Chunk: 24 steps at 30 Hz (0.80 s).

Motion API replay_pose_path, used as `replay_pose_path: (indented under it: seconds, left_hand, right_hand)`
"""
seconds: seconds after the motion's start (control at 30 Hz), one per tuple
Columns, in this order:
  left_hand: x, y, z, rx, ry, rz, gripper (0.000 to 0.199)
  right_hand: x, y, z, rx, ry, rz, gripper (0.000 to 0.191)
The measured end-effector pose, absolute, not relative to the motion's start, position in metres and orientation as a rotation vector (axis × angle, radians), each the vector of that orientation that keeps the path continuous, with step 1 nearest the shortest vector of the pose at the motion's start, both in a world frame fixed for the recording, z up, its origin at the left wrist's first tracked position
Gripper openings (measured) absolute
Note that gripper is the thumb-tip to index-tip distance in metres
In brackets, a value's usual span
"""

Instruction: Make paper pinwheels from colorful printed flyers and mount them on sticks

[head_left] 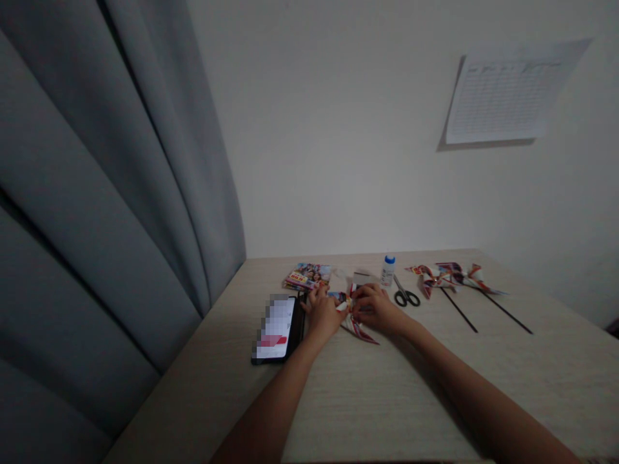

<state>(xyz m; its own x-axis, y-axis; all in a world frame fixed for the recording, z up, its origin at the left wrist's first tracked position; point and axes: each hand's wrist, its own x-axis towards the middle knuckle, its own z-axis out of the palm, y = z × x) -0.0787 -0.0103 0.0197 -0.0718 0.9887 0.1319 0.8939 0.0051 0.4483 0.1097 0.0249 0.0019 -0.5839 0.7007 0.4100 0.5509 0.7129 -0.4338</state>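
Observation:
A paper pinwheel (358,330) printed in red, white and blue lies on the table between my hands, without a visible stick. My left hand (325,314) grips its left side, fingers bent onto the paper. From the right, my right hand (380,309) closes its fingers on the pinwheel near the middle. My fingers hide much of its centre. Just beyond my right hand stand a clear glue bottle (387,273) with a blue cap and a pair of scissors (407,297) with dark handles.
A phone (275,328) in a dark case lies left of my left hand. Behind it is a stack of printed paper (308,276). Two finished-looking pinwheels (449,277) on dark sticks lie at the right. A grey curtain (120,193) hangs along the table's left side.

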Motion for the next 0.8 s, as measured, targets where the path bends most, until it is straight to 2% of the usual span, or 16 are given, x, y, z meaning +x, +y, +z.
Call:
replay_pose_path:
  seconds: [0.3, 0.67, 0.8]
  left_hand:
    - [-0.083, -0.004, 0.018, 1.959, 2.022, 0.836, 0.016]
    - [-0.091, 0.000, 0.014, 1.995, 1.996, 0.656, 0.027]
    - [-0.090, 0.003, 0.012, 1.986, 1.987, 0.646, 0.022]
  right_hand:
    - [0.111, 0.035, -0.005, -0.878, -2.279, 0.417, 0.005]
    - [0.112, 0.035, -0.001, -0.863, -2.271, 0.365, 0.003]
    - [0.113, 0.035, -0.001, -0.849, -2.265, 0.356, 0.005]
